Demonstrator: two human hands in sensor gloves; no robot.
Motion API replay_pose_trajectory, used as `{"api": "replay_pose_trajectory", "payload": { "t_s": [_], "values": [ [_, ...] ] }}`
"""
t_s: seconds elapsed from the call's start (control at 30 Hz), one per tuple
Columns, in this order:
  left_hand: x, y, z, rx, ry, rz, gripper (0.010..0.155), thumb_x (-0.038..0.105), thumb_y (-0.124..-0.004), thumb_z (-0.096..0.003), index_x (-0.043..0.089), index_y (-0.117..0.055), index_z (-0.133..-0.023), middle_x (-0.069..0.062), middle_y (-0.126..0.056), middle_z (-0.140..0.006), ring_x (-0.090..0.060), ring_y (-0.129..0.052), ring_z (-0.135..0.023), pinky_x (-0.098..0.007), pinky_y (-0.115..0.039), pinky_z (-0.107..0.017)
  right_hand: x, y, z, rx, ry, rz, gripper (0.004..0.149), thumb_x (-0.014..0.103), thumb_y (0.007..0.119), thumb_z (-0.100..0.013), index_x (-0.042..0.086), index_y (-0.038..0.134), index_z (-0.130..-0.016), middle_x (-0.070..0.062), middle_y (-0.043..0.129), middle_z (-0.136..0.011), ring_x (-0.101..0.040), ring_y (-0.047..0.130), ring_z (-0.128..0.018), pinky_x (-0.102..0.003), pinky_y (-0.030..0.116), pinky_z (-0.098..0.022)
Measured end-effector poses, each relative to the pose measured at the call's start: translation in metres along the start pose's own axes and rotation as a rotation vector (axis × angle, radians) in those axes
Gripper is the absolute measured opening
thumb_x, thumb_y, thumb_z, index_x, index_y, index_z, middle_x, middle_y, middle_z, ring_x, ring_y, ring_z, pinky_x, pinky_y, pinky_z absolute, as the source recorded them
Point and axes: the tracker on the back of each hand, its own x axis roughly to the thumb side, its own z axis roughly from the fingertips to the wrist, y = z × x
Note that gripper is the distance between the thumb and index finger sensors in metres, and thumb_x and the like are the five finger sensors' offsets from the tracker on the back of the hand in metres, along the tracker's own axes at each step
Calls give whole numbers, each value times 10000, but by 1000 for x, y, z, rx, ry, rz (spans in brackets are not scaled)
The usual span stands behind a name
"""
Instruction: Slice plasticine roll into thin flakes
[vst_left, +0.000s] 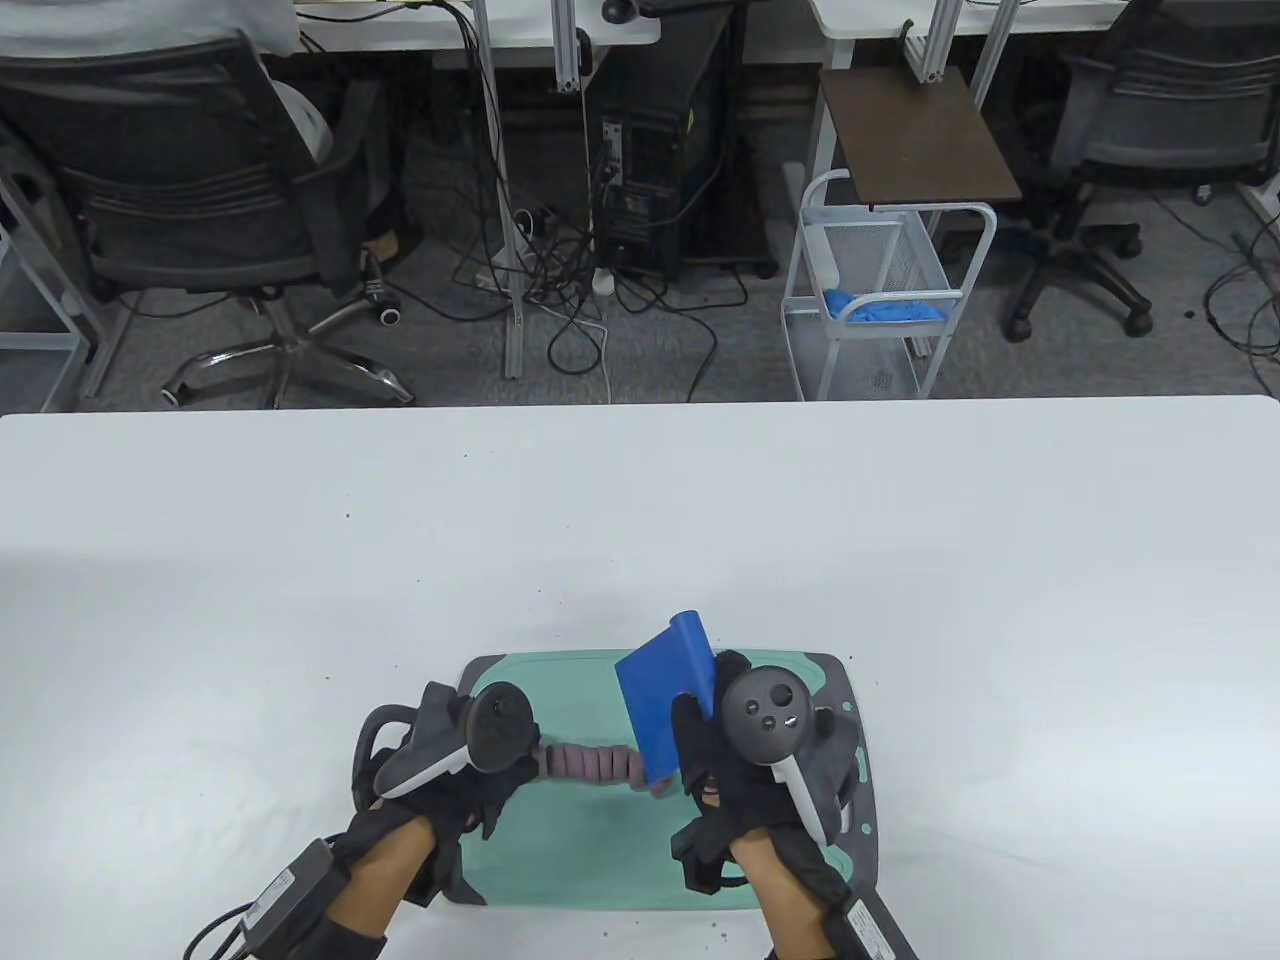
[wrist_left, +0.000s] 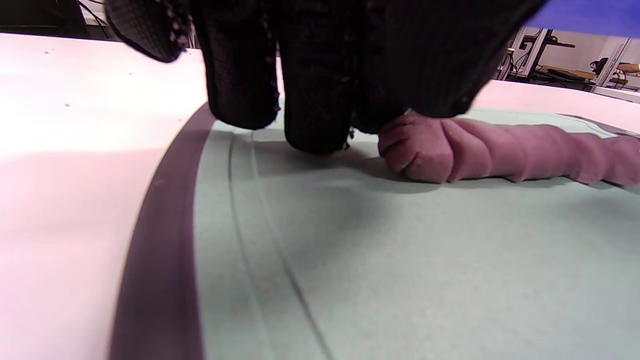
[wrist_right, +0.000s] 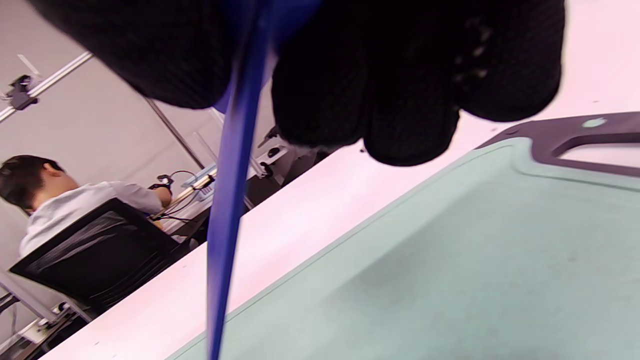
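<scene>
A mauve plasticine roll (vst_left: 590, 764) lies across a green cutting board (vst_left: 570, 860) with a dark rim. My left hand (vst_left: 470, 770) presses down on the roll's left end; its fingers (wrist_left: 310, 100) rest on and beside that end of the roll (wrist_left: 500, 152). My right hand (vst_left: 730, 760) grips a blue scraper blade (vst_left: 665, 700) and holds it upright, with its lower edge at the roll's right end. The blade shows edge-on in the right wrist view (wrist_right: 227, 200), held between thumb and fingers. The roll's surface shows several ridges along its length.
The board sits at the near edge of a white table (vst_left: 640, 520). Beyond the table are an office chair (vst_left: 200, 200), a white wire cart (vst_left: 880, 290) and cables on the floor. A seated person (wrist_right: 55, 205) shows in the right wrist view.
</scene>
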Motion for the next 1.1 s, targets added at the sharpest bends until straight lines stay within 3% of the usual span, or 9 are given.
{"api": "replay_pose_trajectory", "payload": {
  "t_s": [0.33,0.4,0.5,0.67,0.9,1.1],
  "values": [
    [-1,-3,0,92,29,-48,463,478,-915,-329,365,-933,-777,108,-1015,-826,-299,-945,-895,-588,-673,-729,-30,-7,-14,78,158,63,690,413,804,-420,36,595,-958,-139,922,-651,-454,888,-678,-621,731,-517],
    [-2,-2,0,104,37,-52,483,494,-921,-320,365,-921,-786,107,-1023,-819,-301,-942,-897,-587,-672,-730,-32,-6,-15,114,205,117,693,405,815,-416,22,594,-949,-142,923,-622,-440,902,-628,-611,743,-486],
    [-5,-1,0,102,42,-46,504,515,-921,-311,360,-917,-790,104,-1012,-829,-305,-940,-895,-586,-674,-728,-35,-4,-16,130,238,171,704,421,813,-414,23,583,-947,-115,924,-602,-416,915,-598,-593,758,-465],
    [-9,3,1,111,49,-17,498,520,-906,-318,359,-918,-788,100,-1010,-831,-306,-939,-894,-583,-676,-725,-47,2,-20,182,353,294,687,418,821,-418,20,611,-936,-151,925,-681,-458,893,-678,-617,741,-508],
    [-15,6,2,117,58,17,496,528,-891,-325,349,-924,-787,90,-1016,-825,-312,-939,-890,-585,-678,-720,-60,7,-26,238,438,330,667,452,836,-411,33,705,-913,-186,910,-750,-487,856,-736,-629,717,-536],
    [-19,8,2,120,65,37,496,534,-883,-329,348,-925,-786,87,-1010,-832,-313,-939,-888,-583,-679,-719,-67,10,-29,291,476,343,671,476,844,-402,28,751,-893,-185,925,-725,-483,870,-716,-628,724,-525]
  ]
}}
